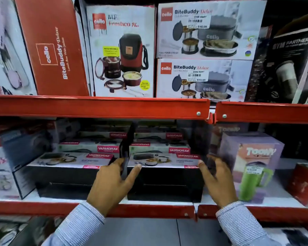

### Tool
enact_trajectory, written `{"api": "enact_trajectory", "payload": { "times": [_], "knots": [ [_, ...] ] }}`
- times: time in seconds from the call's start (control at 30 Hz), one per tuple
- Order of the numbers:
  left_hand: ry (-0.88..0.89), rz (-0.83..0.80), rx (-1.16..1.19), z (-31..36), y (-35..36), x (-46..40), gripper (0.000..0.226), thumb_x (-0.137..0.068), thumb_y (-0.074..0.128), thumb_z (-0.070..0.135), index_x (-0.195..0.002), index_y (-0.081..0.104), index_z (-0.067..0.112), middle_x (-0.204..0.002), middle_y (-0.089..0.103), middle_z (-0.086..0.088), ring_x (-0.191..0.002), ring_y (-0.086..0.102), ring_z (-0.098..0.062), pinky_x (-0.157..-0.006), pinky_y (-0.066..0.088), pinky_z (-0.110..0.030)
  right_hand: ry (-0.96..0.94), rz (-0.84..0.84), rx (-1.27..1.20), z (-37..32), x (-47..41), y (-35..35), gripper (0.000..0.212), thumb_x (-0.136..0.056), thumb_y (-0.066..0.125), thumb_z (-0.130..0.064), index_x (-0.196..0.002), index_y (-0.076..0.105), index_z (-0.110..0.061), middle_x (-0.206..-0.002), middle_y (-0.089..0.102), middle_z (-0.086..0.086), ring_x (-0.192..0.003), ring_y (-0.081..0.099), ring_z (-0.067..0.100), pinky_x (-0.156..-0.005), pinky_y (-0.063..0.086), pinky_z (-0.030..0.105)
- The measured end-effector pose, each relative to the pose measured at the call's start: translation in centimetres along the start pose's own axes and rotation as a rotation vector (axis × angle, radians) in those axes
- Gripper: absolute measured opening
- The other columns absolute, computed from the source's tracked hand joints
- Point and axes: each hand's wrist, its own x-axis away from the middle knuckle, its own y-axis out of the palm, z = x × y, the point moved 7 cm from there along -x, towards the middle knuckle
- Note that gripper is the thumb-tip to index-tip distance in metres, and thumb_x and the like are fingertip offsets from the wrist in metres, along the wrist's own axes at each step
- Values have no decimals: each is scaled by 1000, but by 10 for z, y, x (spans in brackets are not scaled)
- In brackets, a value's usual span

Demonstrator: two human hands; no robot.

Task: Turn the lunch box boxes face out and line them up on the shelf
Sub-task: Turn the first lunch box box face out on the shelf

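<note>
1. Hands first: your left hand (pixel 112 183) is at the left front corner of the right-hand Varmora stack (pixel 164 162), fingers spread, index finger on the top edge of the front box, thumb reaching into the gap between the two stacks.
2. Your right hand (pixel 217 181) sits at the stack's right side, fingers open and curled towards the box's corner; blur keeps me from telling whether it touches.
3. Neither hand has closed around anything.
4. That stack stands on the lower shelf (pixel 149 208), its dark front side towards you and the printed lids facing up.
5. Just beside it on the left is the second Varmora stack (pixel 75 162), lying the same way, with a narrow gap between them.
6. To the right stands a purple Toony box (pixel 251 157) showing a green mug.
7. On the upper shelf (pixel 100 105), two BiteBuddy Deluxe boxes (pixel 206 55) are stacked face out beside a Freshco Plus box (pixel 121 52), and a red BiteBuddy box (pixel 52 48) leans with its side to you.
</note>
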Motion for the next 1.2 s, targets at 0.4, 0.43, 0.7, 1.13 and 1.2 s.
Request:
{"api": "enact_trajectory", "payload": {
  "times": [0.4, 0.43, 0.7, 1.13, 1.2],
  "knots": [
    [-244, -79, 441, -15, 0, -1, 65, -77, 47, 81, -91, 73, 23, -81, 76, -5, -84, 71, -22, -82, 57, -43, 271, -162, -523, 14, -5, 5, 13, -84, 61, -37, -90, 72, -34, -97, 77, -3, -98, 70, 22, -95, 52, 49],
    [-221, -65, 465, -11, -5, -3, 63, -79, 47, 78, -86, 72, 21, -79, 76, -5, -82, 71, -20, -81, 56, -44, 265, -133, -578, 9, -3, 1, 12, -85, 61, -34, -91, 71, -31, -97, 76, -1, -97, 69, 23, -91, 53, 47],
    [-274, 150, 509, -22, -17, -1, 24, -81, 73, 40, -82, 65, 17, -85, 76, -2, -83, 72, -18, -80, 59, -42, 198, 2, -709, 0, 7, -6, 10, -82, 69, -17, -91, 69, -21, -99, 74, 7, -91, 68, 16, -85, 55, 37],
    [-205, 81, 211, -32, 21, 11, 41, -76, 81, 14, -112, 62, 14, -98, 72, 9, -78, 66, 0, -82, 58, -22, 189, -143, -480, 37, 14, 21, 41, -76, 70, 6, -101, 64, -26, -100, 72, -8, -91, 69, -1, -80, 55, 15],
    [-176, 54, 151, -31, 29, 14, 38, -78, 78, 12, -112, 62, 13, -96, 74, 6, -75, 66, -1, -76, 50, -9, 204, -153, -453, 43, 17, 24, 42, -77, 69, 7, -97, 62, -29, -100, 71, -9, -89, 69, -4, -82, 56, 17]
  ]
}}
